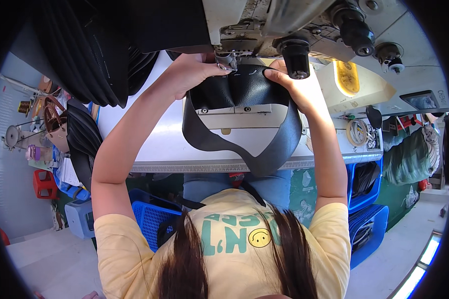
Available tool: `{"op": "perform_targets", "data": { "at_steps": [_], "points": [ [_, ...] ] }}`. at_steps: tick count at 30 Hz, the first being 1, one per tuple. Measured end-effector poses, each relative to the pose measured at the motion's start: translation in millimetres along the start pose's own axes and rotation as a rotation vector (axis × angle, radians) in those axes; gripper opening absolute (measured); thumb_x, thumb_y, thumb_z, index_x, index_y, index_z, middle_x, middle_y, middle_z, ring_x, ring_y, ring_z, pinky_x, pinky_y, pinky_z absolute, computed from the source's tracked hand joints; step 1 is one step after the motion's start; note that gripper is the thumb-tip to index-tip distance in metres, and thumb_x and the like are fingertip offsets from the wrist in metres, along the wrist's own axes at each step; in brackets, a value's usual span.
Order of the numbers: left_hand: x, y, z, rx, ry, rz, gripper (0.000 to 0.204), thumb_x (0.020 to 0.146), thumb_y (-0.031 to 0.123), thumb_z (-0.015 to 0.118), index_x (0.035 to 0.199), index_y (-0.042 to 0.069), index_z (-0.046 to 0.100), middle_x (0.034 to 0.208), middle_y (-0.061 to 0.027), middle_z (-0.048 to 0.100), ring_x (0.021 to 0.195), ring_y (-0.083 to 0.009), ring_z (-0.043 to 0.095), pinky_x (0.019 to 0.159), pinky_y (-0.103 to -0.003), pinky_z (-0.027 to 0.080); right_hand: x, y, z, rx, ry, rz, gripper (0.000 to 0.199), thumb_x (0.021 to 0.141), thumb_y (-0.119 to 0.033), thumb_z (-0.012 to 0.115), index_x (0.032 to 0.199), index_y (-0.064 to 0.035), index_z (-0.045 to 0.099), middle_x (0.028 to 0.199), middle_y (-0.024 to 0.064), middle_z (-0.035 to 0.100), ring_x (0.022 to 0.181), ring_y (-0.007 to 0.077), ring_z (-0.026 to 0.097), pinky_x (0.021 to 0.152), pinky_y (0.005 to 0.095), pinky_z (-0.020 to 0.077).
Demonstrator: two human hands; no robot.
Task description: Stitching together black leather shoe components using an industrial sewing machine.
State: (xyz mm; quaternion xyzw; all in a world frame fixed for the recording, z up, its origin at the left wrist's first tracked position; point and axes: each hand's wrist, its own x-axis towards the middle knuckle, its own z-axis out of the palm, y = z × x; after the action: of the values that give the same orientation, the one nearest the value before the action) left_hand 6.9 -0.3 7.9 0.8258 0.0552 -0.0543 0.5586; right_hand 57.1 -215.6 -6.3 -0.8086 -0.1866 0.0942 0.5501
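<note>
Nearest us, a graduated ruler [194,167] edges the white desk [157,137], and a black strap [212,140] loops down over it. Above the desk, a black leather panel [254,88] has its far edge at the presser foot [227,61]. Our left hand [196,71] pinches that edge beside the foot; our right hand [290,83] grips the panel's right corner. Behind rises the sewing machine [230,11].
</note>
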Motion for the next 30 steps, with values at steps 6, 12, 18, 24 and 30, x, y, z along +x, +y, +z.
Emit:
{"op": "perform_targets", "data": {
  "at_steps": [6,12,18,24,30],
  "points": [
    [0.7,-0.9,-1.2,-0.019,0.010,-0.016,0.024,0.072,0.010,0.062,0.096,0.005,0.061,0.088,-0.0052,0.061,0.083,-0.0138,0.053,0.080,-0.027,0.038,0.5,1.2,2.8,0.082,0.038,-0.007,0.031,0.065,-0.027,0.072,0.081,-0.0023,0.061,0.076,0.0043,0.060,0.073,0.0115,0.054,0.070,0.0237,0.0412],
    [1.9,-6.4,-0.2,-0.101,0.000,0.065,0.025,0.072,0.010,0.062,0.096,0.005,0.061,0.090,-0.0050,0.061,0.082,-0.0126,0.053,0.080,-0.027,0.038,-21.3,14.8,12.8,-0.272,0.320,-0.557,0.028,0.068,-0.016,0.069,0.091,-0.0023,0.060,0.089,0.0103,0.060,0.079,0.0161,0.058,0.064,0.0244,0.0458],
    [0.8,-3.6,-5.2,-0.143,-0.052,-0.005,0.024,0.072,0.009,0.062,0.096,0.005,0.062,0.090,-0.0039,0.061,0.083,-0.0102,0.052,0.079,-0.026,0.038,-49.6,5.4,50.1,-0.658,0.177,-0.855,0.048,0.050,-0.004,0.064,0.097,-0.0063,0.060,0.108,0.0069,0.056,0.070,0.0199,0.055,0.058,0.0287,0.0480],
    [-0.3,-1.2,-3.1,0.047,-0.003,-0.050,0.023,0.072,0.012,0.063,0.093,0.004,0.061,0.084,-0.0023,0.060,0.078,-0.0119,0.052,0.078,-0.024,0.037,-34.2,-5.1,24.5,-0.644,0.107,-0.894,0.041,0.052,0.004,0.060,0.092,-0.0078,0.062,0.103,0.0008,0.059,0.067,0.0176,0.056,0.058,0.0282,0.0478],
    [1.8,-18.4,4.0,-0.220,-0.091,0.020,0.022,0.074,0.015,0.061,0.092,0.002,0.057,0.074,-0.0027,0.057,0.057,-0.0079,0.053,0.044,-0.018,0.039,-4.0,13.7,2.7,-0.536,0.005,-0.733,0.042,0.062,0.018,0.047,0.092,-0.0079,0.061,0.103,0.0024,0.060,0.080,0.0162,0.058,0.063,0.0241,0.0456]
  ]
}}
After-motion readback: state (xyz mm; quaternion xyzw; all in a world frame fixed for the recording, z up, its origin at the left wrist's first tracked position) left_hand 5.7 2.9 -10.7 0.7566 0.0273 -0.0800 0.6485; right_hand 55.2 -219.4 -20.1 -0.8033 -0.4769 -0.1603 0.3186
